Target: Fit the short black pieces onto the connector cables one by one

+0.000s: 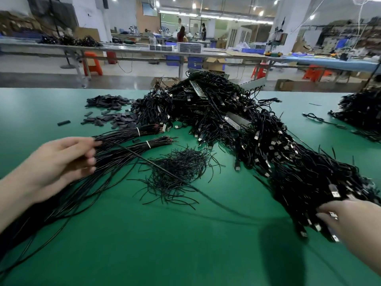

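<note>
Head view: short black pieces (112,112) lie beyond left hand (61,159), whose fingers (90,153) rest relaxed on bundled cables (123,141); right hand (350,221) grasps connector cables (288,172).

Bright, even light falls from ceiling strip lamps (216,16) at the back of the hall, leaving a soft dark shadow (276,244) on the green tabletop (144,244) near the right hand (354,221), while both hands smear with motion blur and the wide lens bows the edges.
</note>
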A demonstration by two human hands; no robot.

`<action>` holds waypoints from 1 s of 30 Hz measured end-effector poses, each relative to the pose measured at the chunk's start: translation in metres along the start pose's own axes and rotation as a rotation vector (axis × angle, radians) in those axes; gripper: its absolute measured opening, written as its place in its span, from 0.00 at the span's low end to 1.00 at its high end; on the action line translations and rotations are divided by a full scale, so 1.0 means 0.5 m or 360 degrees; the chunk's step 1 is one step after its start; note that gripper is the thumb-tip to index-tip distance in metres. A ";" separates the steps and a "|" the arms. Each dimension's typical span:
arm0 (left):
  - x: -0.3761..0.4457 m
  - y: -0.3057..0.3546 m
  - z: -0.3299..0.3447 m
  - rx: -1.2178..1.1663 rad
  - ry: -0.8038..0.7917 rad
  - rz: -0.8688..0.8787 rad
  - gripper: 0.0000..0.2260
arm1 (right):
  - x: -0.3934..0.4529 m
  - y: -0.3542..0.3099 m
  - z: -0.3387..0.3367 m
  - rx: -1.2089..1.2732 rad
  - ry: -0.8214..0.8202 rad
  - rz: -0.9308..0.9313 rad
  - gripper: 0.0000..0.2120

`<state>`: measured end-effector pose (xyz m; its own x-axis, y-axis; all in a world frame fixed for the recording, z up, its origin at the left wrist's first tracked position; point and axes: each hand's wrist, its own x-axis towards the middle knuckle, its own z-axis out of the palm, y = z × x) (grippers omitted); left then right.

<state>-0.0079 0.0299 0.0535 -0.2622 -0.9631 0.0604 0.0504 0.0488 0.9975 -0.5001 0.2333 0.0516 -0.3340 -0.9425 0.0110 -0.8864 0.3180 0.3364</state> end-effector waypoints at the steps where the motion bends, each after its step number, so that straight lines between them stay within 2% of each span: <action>1: 0.015 0.020 0.055 0.0051 -0.0133 0.0041 0.26 | 0.003 -0.030 -0.014 0.0181 0.0122 0.0058 0.17; 3: 0.032 0.061 0.173 0.0060 -0.0388 0.0039 0.21 | 0.007 -0.104 -0.050 0.0783 0.0451 -0.0239 0.28; 4: 0.035 0.078 0.228 0.0047 -0.0451 0.0000 0.18 | 0.009 -0.150 -0.086 0.1201 0.0494 -0.0347 0.30; 5: 0.045 0.083 0.273 0.0031 -0.0505 -0.0016 0.15 | 0.022 -0.196 -0.121 0.1563 0.0423 -0.0440 0.30; 6: 0.042 0.094 0.315 -0.0006 -0.0514 -0.0046 0.12 | 0.039 -0.238 -0.140 0.1845 0.0369 -0.0527 0.27; 9: 0.062 0.079 0.386 -0.0290 -0.0388 -0.0068 0.11 | 0.091 -0.328 -0.184 0.2133 0.0531 -0.0534 0.12; 11: 0.068 0.063 0.404 -0.0517 -0.0227 -0.0095 0.11 | 0.109 -0.355 -0.190 0.2342 0.0684 -0.0506 0.14; 13: 0.070 0.045 0.411 -0.0703 -0.0176 -0.0133 0.14 | 0.117 -0.373 -0.186 0.2487 0.0679 -0.0563 0.16; 16: 0.065 0.032 0.414 -0.0590 -0.0231 -0.0185 0.17 | 0.132 -0.399 -0.174 0.2605 0.0315 -0.0721 0.18; 19: 0.073 0.037 0.394 -0.0329 -0.0278 -0.0114 0.18 | 0.137 -0.398 -0.163 0.2472 -0.0082 -0.0916 0.18; 21: 0.074 0.048 0.376 -0.0247 -0.0362 -0.0074 0.17 | 0.142 -0.386 -0.155 0.2511 -0.0245 -0.1046 0.17; 23: 0.071 0.058 0.364 -0.0295 -0.0449 -0.0059 0.16 | 0.147 -0.373 -0.144 0.2538 -0.0423 -0.1188 0.17; 27: 0.058 0.080 0.354 -0.0563 -0.0670 -0.0096 0.16 | 0.155 -0.367 -0.119 0.2356 -0.1167 -0.1370 0.14; 28: 0.051 0.088 0.352 -0.0601 -0.0784 -0.0113 0.16 | 0.157 -0.368 -0.112 0.2243 -0.1212 -0.1346 0.14; 30: 0.042 0.089 0.343 -0.0457 -0.1007 -0.0127 0.17 | 0.167 -0.361 -0.104 0.2191 -0.1116 -0.1126 0.15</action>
<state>-0.1763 0.0570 0.1051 -0.7822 -0.6174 0.0837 0.2376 -0.1713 0.9561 -0.3514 0.0918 0.0406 0.4865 -0.8254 -0.2864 -0.3886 0.0892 -0.9171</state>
